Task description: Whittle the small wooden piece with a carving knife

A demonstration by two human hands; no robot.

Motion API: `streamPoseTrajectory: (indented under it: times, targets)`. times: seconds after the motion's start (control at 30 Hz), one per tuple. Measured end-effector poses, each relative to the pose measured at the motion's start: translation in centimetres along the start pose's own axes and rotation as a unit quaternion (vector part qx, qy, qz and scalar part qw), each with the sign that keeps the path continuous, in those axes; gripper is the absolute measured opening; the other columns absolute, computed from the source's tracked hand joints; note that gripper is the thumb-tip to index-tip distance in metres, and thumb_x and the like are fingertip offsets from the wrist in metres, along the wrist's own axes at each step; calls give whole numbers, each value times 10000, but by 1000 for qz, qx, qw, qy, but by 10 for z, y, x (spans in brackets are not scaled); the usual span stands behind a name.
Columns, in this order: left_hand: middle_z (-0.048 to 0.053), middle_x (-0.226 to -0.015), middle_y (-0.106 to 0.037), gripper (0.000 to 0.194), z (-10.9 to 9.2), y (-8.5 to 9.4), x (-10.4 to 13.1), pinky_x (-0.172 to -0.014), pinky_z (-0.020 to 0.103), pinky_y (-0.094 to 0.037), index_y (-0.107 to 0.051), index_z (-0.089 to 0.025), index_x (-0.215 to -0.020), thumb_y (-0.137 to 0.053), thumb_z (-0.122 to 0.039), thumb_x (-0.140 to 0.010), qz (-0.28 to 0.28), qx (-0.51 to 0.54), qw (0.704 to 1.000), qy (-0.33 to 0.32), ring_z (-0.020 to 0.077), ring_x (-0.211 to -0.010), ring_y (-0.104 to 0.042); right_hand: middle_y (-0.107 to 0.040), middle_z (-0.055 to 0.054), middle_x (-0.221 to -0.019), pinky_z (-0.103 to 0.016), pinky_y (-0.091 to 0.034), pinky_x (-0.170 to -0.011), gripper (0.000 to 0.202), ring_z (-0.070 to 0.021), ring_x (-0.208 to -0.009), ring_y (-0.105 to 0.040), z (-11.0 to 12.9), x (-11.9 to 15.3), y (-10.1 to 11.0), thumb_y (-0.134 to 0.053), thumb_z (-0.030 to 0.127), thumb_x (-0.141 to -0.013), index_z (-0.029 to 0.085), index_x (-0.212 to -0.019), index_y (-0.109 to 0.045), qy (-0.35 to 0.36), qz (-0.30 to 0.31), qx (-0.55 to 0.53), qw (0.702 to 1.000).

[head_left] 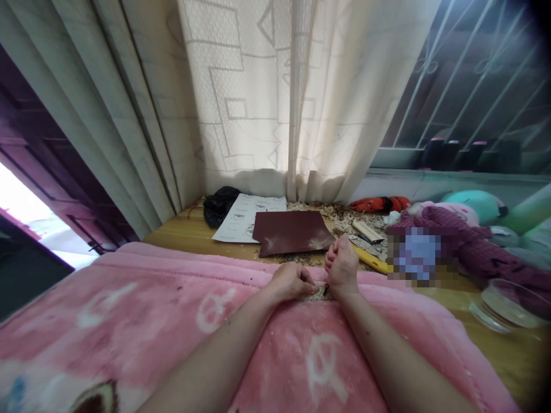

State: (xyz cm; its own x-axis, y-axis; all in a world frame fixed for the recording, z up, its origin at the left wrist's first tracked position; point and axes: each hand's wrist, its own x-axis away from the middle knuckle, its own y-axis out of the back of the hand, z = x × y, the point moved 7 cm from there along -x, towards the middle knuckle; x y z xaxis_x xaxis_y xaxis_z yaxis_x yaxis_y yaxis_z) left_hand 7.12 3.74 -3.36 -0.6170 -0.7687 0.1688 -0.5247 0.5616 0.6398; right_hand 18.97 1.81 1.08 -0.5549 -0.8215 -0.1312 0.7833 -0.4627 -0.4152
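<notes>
My left hand is closed, thumb and fingertips pinched together at the near edge of the table. Beside it my right hand is clenched in a fist, knuckles up. A short dark tip shows under the right fist; what it belongs to is hidden. Between the hands lies a small pale, crumbly patch on the pink blanket. Both forearms rest over this blanket. Just beyond the hands is a dark red-brown sheet with a scuffed corner. A yellow-handled tool lies right of my right hand.
A white printed sheet and a black crumpled bag lie at the back left. Pale shavings cover the back, near a beige block and an orange-red bundle. Plush toys and a clear bowl stand right.
</notes>
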Motion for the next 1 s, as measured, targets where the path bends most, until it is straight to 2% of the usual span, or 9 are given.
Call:
streamPoseTrajectory:
  times: [0.1,0.23,0.37,0.47,0.53,0.8,0.9,1.0]
  targets:
    - [-4,-579,-575,297,2,-1,-1,-455,192,-267,-695,-152,-740,-605,-392,-590,5,4,1000,8,94,-521,-451,-233,105,-387,-148,-85,-276,396,-39,-287,-145,-4,0,-9,-425,543,-749,205,-590,-293,-53,37,-63,996]
    - [-2,-598,-584,295,4,-2,-2,-464,193,-279,-691,-147,-736,-607,-390,-591,6,6,1000,3,97,-530,-449,-220,107,-371,-139,-82,-270,390,-36,-288,-125,-6,2,-20,-456,522,-740,203,-573,-307,-106,90,-81,987]
    - [-2,-628,-597,301,6,-4,-3,-481,195,-292,-691,-151,-759,-599,-391,-603,12,8,1000,-6,99,-544,-452,-221,107,-370,-131,-71,-274,396,-32,-296,-106,-8,4,-29,-478,518,-729,201,-568,-303,-131,136,-92,978]
    - [-1,-637,-600,312,7,-4,-3,-484,194,-292,-689,-147,-766,-594,-398,-608,13,13,1000,-10,98,-547,-454,-222,108,-370,-128,-65,-276,401,-28,-297,-106,-11,3,-31,-483,519,-725,198,-564,-305,-140,143,-88,976]
    - [0,-629,-598,315,6,-4,-3,-477,195,-286,-687,-141,-755,-593,-403,-608,13,11,1000,-9,98,-542,-455,-224,108,-369,-129,-72,-275,402,-28,-291,-116,-12,1,-27,-477,521,-728,198,-565,-304,-133,119,-82,981]
    - [7,-628,-614,281,1,-1,-1,-487,195,-298,-694,-145,-748,-620,-368,-594,8,2,1000,-1,107,-558,-474,-242,105,-377,-152,-105,-270,389,-39,-276,-169,-7,-3,8,-408,537,-756,206,-590,-291,-47,-66,-43,996]
    - [4,-629,-616,270,0,-1,-1,-484,194,-296,-697,-149,-746,-621,-360,-594,7,4,1000,2,105,-553,-472,-260,100,-385,-155,-128,-271,381,-43,-281,-194,-4,-1,15,-395,534,-764,206,-595,-302,-19,-99,-28,994]
    - [-2,-610,-605,270,-1,-1,0,-473,192,-285,-698,-150,-742,-619,-364,-597,7,6,1000,1,99,-536,-462,-262,101,-385,-151,-125,-267,376,-42,-280,-187,-6,-1,16,-399,528,-766,207,-596,-300,-28,-101,-40,994]
